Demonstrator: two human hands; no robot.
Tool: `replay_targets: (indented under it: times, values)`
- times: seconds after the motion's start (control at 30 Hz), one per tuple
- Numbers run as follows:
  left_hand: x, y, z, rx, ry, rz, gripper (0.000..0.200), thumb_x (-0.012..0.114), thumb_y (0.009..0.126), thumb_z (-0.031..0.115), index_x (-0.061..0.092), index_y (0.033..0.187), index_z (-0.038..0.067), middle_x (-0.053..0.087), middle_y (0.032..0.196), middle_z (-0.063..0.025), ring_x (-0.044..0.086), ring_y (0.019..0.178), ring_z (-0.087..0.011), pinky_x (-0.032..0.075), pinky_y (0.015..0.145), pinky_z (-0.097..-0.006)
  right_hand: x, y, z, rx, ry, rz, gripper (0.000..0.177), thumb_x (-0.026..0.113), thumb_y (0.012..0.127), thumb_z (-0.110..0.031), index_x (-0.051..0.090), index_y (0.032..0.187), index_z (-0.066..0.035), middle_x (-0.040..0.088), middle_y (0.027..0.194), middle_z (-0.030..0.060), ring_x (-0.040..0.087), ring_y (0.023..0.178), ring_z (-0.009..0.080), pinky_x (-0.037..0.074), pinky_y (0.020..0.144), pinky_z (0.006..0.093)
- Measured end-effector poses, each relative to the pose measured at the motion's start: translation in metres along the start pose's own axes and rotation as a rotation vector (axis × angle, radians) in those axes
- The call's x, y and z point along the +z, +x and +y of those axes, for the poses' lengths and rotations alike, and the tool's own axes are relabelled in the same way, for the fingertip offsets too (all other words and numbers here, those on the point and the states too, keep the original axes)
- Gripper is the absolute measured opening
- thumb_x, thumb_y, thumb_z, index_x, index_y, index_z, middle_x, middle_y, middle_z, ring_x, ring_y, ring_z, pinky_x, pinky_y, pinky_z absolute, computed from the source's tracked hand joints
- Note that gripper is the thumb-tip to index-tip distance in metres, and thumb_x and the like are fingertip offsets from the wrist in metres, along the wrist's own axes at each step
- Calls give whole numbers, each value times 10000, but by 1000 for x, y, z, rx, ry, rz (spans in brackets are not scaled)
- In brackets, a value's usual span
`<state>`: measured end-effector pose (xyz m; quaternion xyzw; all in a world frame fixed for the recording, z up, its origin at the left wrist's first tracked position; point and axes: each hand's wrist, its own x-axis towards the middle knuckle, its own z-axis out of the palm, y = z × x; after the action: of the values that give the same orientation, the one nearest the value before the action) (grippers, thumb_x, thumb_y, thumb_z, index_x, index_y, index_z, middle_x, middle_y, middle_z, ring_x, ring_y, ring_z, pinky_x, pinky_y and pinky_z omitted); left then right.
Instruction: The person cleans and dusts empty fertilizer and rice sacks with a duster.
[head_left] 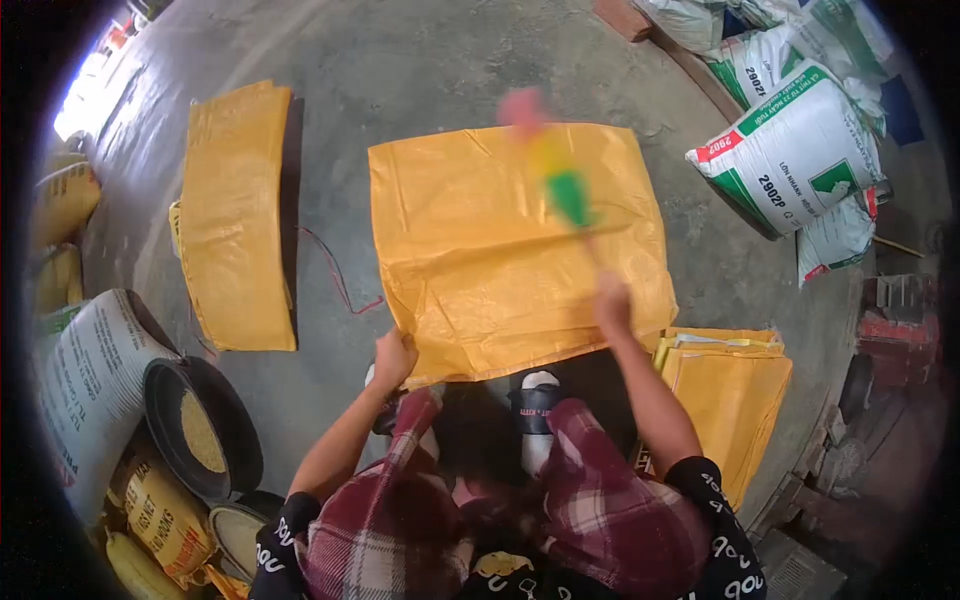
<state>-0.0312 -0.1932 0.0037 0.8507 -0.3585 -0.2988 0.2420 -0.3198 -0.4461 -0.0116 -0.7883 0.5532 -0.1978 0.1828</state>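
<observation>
A yellow woven sack (450, 215) lies spread on the concrete floor in front of my feet, with a few creases across it. My left hand (395, 358) is closed on its near left corner, pinching the material up a little. In my right hand (612, 303) is the thin handle of a pink, yellow and green duster (568, 195). The duster and the hand are smeared by motion over the right part of the sack, and the duster's head points away from me.
Folded yellow sacks lie in a pile at left (235, 220) and another pile at right (730, 410). A red string (340, 275) rests on the floor. Black tub with grain (243, 440) stands near a white feed bag (95, 390). More full feed bags (790, 150) are at upper right.
</observation>
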Motion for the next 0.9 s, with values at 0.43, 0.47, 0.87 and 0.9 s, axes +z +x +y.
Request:
replay_targets:
  times: [0.43,0.47,0.87,0.9]
  values:
    - [10,0,-22,-19,107,-34,252,496,756,152,544,847,-78,550,783,-315,542,791,-458,449,681,-480,-58,51,90,774,-138,203,358,415,855,-257,589,674,-3,586,705,232,586,677,382,453,589,470]
    - [12,2,-18,-40,133,-56,251,495,757,153,543,844,-78,552,783,-310,543,789,-456,448,678,-483,-61,42,85,776,-141,209,358,415,855,-257,589,674,-3,586,705,232,586,677,382,453,589,470]
    - [12,9,-37,-54,-97,32,228,505,757,117,557,904,-49,592,761,-251,595,747,-378,466,633,-399,-89,-33,89,1170,557,-27,445,430,867,-382,540,737,29,534,589,159,554,537,302,427,534,404]
    - [4,9,-28,-47,-90,32,228,505,757,117,557,904,-49,592,761,-251,595,747,-378,466,633,-399,-82,-40,117,1057,587,-12,487,450,851,-431,519,722,34,497,548,150,523,517,288,410,538,400]
